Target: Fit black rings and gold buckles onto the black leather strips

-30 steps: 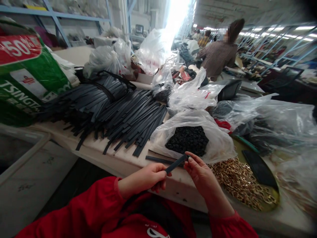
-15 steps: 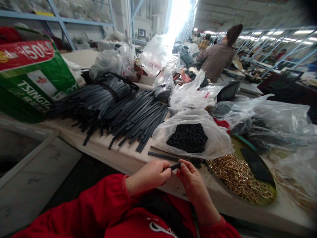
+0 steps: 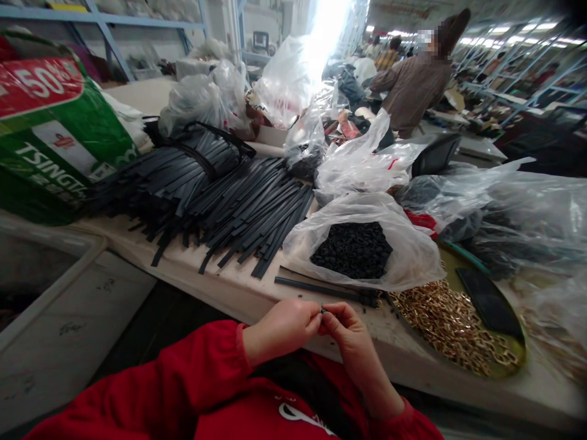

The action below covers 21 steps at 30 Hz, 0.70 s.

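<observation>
My left hand (image 3: 284, 327) and my right hand (image 3: 346, 333) meet at the table's front edge, fingers pinched together. Between the fingertips only a tiny dark end of a black strap (image 3: 323, 310) shows; the remainder is hidden in my left fist. Just beyond my hands a single black strap (image 3: 321, 288) lies on the table. Behind it an open plastic bag of small black rings (image 3: 353, 249) sits beside a dish of gold metal buckles (image 3: 452, 327). A large pile of black straps (image 3: 220, 195) covers the table to the left.
A green and red sack (image 3: 50, 134) stands at far left above a grey bin (image 3: 59, 287). Several clear plastic bags (image 3: 495, 214) crowd the right and back. A dark flat tool (image 3: 488, 302) lies in the dish. Another person (image 3: 413, 85) works at a far table.
The strap held out between my hands has been drawn into my left hand, leaving only its tip showing. My hands have closed together and come nearer my body.
</observation>
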Motion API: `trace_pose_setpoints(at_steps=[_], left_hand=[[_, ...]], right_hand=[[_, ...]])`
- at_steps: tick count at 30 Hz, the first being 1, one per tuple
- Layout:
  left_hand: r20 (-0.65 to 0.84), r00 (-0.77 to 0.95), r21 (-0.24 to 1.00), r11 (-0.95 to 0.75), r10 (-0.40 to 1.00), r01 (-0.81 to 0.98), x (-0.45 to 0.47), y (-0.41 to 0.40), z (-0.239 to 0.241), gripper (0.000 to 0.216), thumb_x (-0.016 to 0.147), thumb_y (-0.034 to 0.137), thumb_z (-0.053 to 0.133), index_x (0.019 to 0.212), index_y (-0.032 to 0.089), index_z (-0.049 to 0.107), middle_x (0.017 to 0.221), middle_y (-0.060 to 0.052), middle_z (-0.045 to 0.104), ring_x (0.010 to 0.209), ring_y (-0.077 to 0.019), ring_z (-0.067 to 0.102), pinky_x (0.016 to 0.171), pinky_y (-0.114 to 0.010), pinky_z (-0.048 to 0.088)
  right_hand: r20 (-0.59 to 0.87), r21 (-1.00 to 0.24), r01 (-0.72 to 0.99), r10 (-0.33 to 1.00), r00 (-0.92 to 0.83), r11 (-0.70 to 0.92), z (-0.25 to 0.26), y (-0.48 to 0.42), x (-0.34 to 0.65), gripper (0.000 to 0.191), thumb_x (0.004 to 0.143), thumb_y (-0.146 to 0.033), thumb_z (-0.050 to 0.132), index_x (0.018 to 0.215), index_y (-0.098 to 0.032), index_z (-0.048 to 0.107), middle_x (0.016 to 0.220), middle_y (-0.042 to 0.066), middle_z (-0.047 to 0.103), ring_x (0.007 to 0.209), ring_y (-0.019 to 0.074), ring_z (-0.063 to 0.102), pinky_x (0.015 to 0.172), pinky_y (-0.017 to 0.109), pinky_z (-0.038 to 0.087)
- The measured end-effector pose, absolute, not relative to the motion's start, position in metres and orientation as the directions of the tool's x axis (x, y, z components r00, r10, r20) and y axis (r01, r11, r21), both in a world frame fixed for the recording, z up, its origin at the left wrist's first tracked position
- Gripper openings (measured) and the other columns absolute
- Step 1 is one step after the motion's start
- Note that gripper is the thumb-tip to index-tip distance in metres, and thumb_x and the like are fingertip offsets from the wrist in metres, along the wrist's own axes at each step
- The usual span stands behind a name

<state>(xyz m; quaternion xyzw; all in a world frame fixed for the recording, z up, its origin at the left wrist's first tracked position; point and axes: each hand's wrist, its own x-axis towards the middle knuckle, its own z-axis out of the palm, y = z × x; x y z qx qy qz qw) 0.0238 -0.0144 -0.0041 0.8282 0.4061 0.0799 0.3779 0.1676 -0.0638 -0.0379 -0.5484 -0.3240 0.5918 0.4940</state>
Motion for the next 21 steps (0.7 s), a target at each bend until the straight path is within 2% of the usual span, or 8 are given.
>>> trace_pose_setpoints(at_steps=[5,10,14,17,21], left_hand=[[-0.297,0.75,0.804,-0.269,0.591,0.53,0.014,-0.004,-0.003,0.03,0.086,0.027,0.033,0.076,0.016,0.059,0.063,0.001,0.058,0.055,-0.0105,0.049,0.048,-0.02,0.029],[-0.312,0.735,0.761,-0.304,0.602,0.573,0.008,-0.003,0.001,0.028,0.083,0.025,0.037,0.069,0.015,0.059,0.061,0.001,0.056,0.054,-0.0097,0.046,0.047,-0.02,0.027],[-0.351,0.748,0.744,-0.318,0.563,0.588,0.001,-0.006,0.005,0.027,0.084,0.027,0.037,0.075,0.016,0.06,0.063,0.0,0.061,0.052,-0.0103,0.05,0.045,-0.019,0.027],[-0.291,0.746,0.637,-0.461,0.599,0.618,-0.009,-0.006,0.007,0.025,0.083,0.028,0.041,0.075,0.017,0.062,0.069,-0.002,0.064,0.058,-0.0129,0.055,0.048,-0.02,0.03],[-0.167,0.764,0.443,-0.645,0.623,0.623,-0.01,-0.012,0.002,0.025,0.082,0.021,0.041,0.068,0.016,0.062,0.064,-0.004,0.064,0.056,-0.0149,0.057,0.048,-0.021,0.032]], right_hand=[[-0.395,-0.91,-0.155,0.918,0.032,-0.385,-0.037,-0.062,0.18,0.03,0.064,-0.04,0.07,0.08,-0.018,0.058,0.058,-0.003,0.061,0.055,0.0117,0.055,0.056,0.024,0.042],[-0.394,-0.916,-0.061,0.917,-0.054,-0.397,-0.038,-0.065,0.175,0.028,0.064,-0.041,0.069,0.072,-0.018,0.056,0.054,-0.003,0.057,0.052,0.0107,0.051,0.054,0.024,0.039],[-0.373,-0.928,0.042,0.925,-0.066,-0.371,-0.037,-0.066,0.182,0.021,0.068,-0.036,0.064,0.074,-0.018,0.054,0.058,-0.004,0.054,0.055,0.0113,0.049,0.055,0.024,0.038],[-0.328,-0.917,0.254,0.944,-0.044,-0.306,-0.035,-0.069,0.19,0.012,0.069,-0.027,0.06,0.076,-0.019,0.054,0.065,-0.002,0.055,0.062,0.0129,0.049,0.059,0.024,0.037],[-0.299,-0.851,0.495,0.937,-0.182,-0.175,-0.03,-0.082,0.179,0.011,0.065,-0.013,0.058,0.072,-0.019,0.051,0.069,-0.003,0.055,0.065,0.0128,0.048,0.059,0.023,0.035]])
